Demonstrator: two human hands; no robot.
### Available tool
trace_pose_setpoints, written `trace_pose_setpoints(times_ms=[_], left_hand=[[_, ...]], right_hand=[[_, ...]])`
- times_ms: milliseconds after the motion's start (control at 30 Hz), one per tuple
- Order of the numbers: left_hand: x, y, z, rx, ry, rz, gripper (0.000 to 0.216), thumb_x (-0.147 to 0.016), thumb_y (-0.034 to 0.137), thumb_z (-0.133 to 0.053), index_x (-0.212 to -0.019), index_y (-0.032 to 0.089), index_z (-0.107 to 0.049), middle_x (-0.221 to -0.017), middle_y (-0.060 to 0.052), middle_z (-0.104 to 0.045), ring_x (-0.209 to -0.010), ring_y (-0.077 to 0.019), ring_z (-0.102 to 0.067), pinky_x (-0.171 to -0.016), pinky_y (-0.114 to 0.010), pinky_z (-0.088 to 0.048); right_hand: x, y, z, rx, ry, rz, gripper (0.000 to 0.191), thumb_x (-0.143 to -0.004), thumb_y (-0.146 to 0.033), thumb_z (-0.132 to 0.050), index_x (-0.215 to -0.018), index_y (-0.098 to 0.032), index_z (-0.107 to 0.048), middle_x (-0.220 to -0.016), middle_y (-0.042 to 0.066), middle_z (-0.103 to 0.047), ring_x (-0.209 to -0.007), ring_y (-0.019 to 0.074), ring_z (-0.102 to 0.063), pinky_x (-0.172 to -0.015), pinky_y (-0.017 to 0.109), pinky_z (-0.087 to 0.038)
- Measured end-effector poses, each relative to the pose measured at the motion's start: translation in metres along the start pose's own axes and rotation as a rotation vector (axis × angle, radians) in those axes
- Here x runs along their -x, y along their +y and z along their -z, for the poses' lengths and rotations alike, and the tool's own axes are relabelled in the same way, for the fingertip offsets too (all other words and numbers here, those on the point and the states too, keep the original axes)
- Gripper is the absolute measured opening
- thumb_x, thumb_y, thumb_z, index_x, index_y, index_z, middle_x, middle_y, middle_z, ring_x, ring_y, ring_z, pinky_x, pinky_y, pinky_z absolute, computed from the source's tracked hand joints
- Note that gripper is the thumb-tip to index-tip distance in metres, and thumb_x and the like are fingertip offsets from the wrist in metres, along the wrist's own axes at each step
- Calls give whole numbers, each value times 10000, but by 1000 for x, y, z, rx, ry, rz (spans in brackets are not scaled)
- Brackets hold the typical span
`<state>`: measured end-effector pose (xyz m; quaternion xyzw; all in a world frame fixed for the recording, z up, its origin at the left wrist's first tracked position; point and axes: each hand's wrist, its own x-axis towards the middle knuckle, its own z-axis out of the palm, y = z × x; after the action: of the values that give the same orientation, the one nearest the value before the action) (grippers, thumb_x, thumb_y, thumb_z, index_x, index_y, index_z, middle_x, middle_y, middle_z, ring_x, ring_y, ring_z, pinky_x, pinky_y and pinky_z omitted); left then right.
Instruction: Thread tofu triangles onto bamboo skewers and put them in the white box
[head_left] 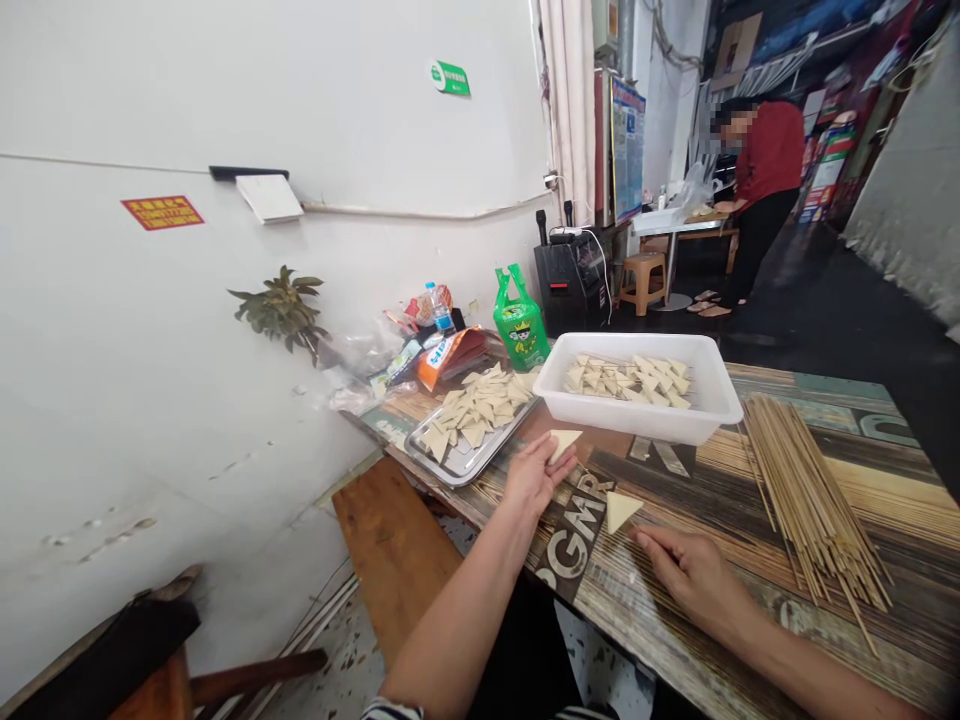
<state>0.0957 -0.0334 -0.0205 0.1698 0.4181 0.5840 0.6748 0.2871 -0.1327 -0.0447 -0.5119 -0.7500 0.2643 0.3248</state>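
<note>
My left hand (534, 478) pinches a pale tofu triangle (565, 443) between thumb and fingers, just in front of the metal tray (471, 468), which bears a heap of similar triangles (480, 405). Over the table's near side, my right hand (694, 578) has its thumb and fingers closed on a thin skewer, mostly hidden by the fingers. Another tofu triangle (622, 511) sits at the skewer's far end. A white plastic tub (637, 422) behind my hands contains skewered triangles (634, 380). Right of it lies a loose bundle of wooden skewers (814, 505).
A green bag (520, 325), an orange packet (446, 355) and a water bottle (439, 308) stand by the wall behind the tray. A wooden bench (397, 560) is at the table's left. Farther back, a person in red (772, 155) bends over another table.
</note>
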Motion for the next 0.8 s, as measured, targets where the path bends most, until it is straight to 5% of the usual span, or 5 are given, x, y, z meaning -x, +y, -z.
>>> trace_pose_setpoints(times_ms=[367,800], left_hand=[[15,-9,-12,21,25,14,221,-762,136,-584,-974,102,-536,-817,-122,-664,-745,-213,-667,-683,-333,-547],[1,-9,-8,10,54,11,87,-734,139,-610,-809,95,-601,-787,-100,-668,-662,-172,-653,-673,-330,-555]], right_hand=[[0,-1,-2,10,54,16,364,-865,-346,-358,-808,-195,-684,-666,26,-685,-641,180,-635,-598,244,-473],[3,4,-7,73,84,43,350,-871,-318,-355,-799,-192,-673,-711,43,-703,-733,193,-662,-668,259,-487]])
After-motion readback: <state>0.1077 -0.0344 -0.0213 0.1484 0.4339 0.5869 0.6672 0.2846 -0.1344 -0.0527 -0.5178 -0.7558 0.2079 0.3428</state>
